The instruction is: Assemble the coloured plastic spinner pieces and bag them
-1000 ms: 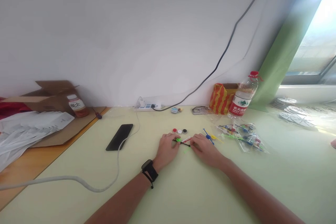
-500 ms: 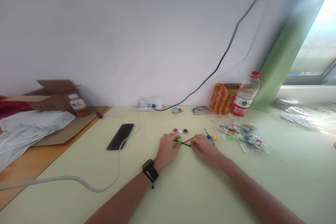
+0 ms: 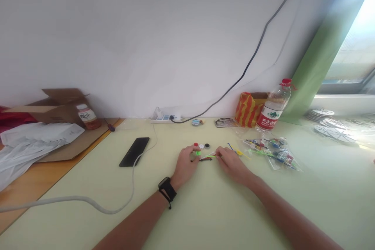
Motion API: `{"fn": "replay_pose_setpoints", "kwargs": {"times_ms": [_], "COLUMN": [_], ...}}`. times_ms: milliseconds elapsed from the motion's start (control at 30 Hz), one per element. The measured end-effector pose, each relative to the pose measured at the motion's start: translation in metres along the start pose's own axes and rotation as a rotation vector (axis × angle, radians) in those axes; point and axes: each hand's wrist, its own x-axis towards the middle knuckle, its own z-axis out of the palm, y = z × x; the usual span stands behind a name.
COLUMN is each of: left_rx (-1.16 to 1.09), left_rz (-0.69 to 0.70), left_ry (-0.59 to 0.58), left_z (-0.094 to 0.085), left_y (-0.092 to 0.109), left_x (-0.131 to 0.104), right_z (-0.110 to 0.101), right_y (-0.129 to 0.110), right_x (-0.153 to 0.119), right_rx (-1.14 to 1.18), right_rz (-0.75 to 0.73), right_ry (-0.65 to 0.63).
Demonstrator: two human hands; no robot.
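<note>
My left hand [image 3: 186, 164] pinches a small bright green piece [image 3: 198, 153] between thumb and fingertips. To its right, my right hand [image 3: 229, 161] has its fingers closed on the end of a thin green stick [image 3: 212, 156]. Between the hands, thin dark and red pieces [image 3: 206, 159] lie on the table. Just behind are a red disc [image 3: 195, 145], a white disc [image 3: 201, 146] and a black disc [image 3: 207, 145]. Blue and yellow sticks [image 3: 239, 152] lie right beyond my right hand, partly covered by it.
Clear bags of coloured parts [image 3: 277, 152] lie at the right, before a water bottle [image 3: 271, 111]. A black phone [image 3: 134, 152] and a white cable [image 3: 132, 187] are at the left. A power strip [image 3: 166, 119] stands by the wall.
My right hand has shifted slightly right and now has a green stick at its fingertips. The small green piece has moved slightly up and left with my left hand.
</note>
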Motion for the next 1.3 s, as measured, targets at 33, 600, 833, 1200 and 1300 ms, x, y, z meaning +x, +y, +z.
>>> {"fn": "replay_pose_setpoints", "kwargs": {"times_ms": [33, 600, 833, 1200, 1300], "left_rx": [-0.018, -0.506, -0.429, -0.414, -0.393], "left_rz": [-0.008, 0.077, 0.048, 0.037, 0.071], "left_ry": [0.022, -0.24, -0.209, -0.198, -0.232], "left_z": [-0.001, 0.001, 0.001, 0.004, 0.002], "left_y": [0.001, 0.026, 0.026, 0.018, 0.019], "left_x": [0.001, -0.007, -0.009, -0.006, -0.004], "right_z": [0.0, -0.001, 0.005, 0.002, -0.001], "right_y": [0.001, -0.023, -0.023, -0.023, -0.024], "right_x": [0.0, 0.001, 0.0, 0.0, 0.001], "right_rx": [0.015, 0.498, 0.491, 0.378, 0.379], "right_rz": [0.011, -0.046, -0.021, 0.006, 0.009], "right_ry": [0.007, 0.15, 0.138, 0.101, 0.096]}}
